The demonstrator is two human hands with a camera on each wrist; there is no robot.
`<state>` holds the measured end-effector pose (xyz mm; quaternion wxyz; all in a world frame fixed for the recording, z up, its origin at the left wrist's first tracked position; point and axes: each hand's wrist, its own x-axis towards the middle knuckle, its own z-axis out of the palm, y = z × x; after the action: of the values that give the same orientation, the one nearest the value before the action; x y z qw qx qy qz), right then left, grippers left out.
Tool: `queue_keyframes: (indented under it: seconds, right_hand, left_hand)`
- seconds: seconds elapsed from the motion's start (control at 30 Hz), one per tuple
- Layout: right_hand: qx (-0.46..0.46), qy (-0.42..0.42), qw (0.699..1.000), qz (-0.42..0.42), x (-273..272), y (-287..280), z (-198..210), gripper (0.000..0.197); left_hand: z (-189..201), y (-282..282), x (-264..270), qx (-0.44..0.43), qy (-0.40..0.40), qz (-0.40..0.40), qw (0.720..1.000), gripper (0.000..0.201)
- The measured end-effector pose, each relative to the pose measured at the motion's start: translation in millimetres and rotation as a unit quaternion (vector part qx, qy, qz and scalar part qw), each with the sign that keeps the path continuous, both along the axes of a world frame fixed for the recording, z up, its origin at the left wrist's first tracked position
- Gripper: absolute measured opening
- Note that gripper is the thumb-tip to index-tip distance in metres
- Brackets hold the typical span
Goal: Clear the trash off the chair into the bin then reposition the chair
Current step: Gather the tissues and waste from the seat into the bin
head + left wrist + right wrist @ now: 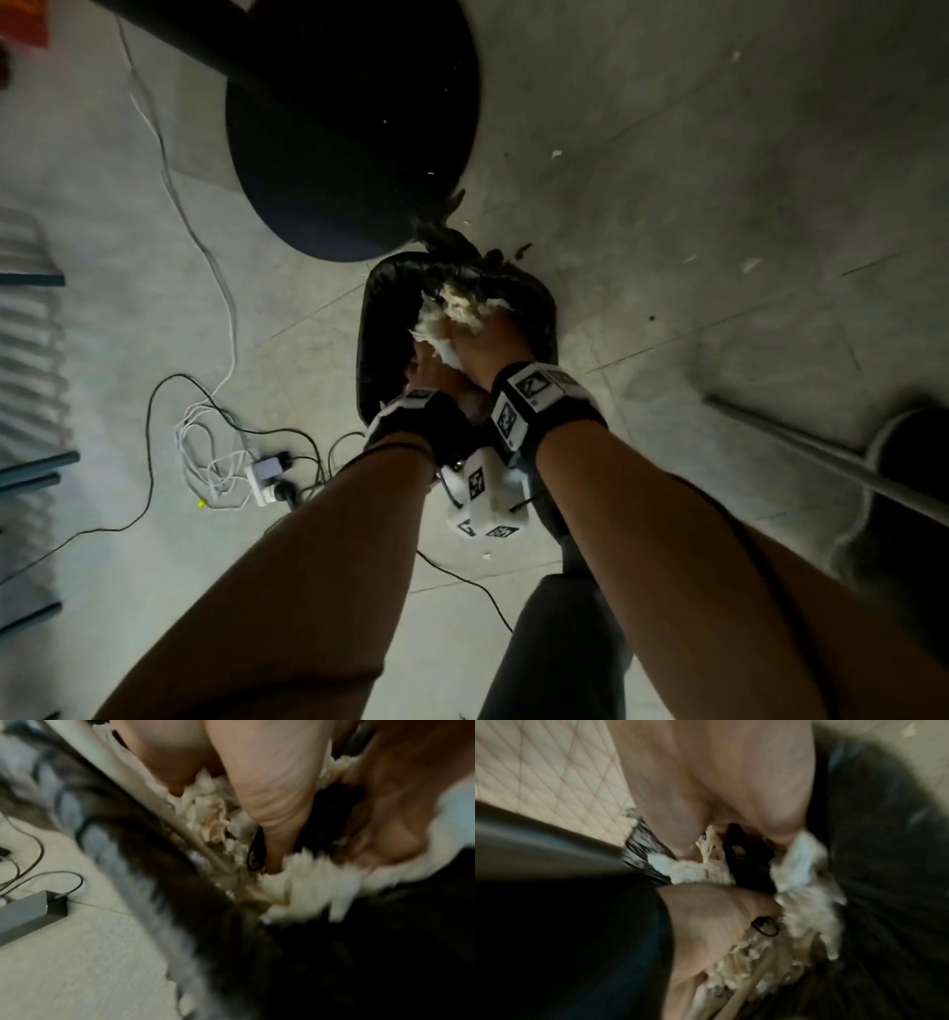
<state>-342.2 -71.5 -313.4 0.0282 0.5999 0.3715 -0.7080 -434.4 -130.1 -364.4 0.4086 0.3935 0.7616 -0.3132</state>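
Note:
A wad of white shredded paper trash [457, 313] is cupped between both my hands, right over the mouth of a black bin [372, 318] lined with a black bag. My left hand [431, 372] holds the wad from the near side and my right hand [493, 339] grips it from the right. The black round chair seat [349, 139] stands just beyond the bin, with a few white specks on it. Both wrist views are blurred: the left one shows the trash [210, 815] between my fingers [270, 780]; the right one shows the trash [805, 902] against the dark bag.
Tangled cables and a white power strip [267, 478] lie on the tiled floor to the left. Small white scraps [752, 264] are scattered on the floor at right. A grey metal pole [821, 457] slants across the right side. My leg [565, 642] stands below the bin.

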Motion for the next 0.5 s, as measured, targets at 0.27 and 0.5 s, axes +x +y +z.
queue_keyframes:
  seconds: [0.27,0.5]
  right_hand:
    - [0.015,0.038,0.998,-0.044,70,-2,101,0.06]
    - [0.019,0.08,0.995,-0.054,169,2,213,0.039]
  left_hand:
    - [121,13,19,0.189,-0.096,0.156,0.965,0.103]
    - [244,11,55,0.28,-0.104,0.195,0.934,0.057]
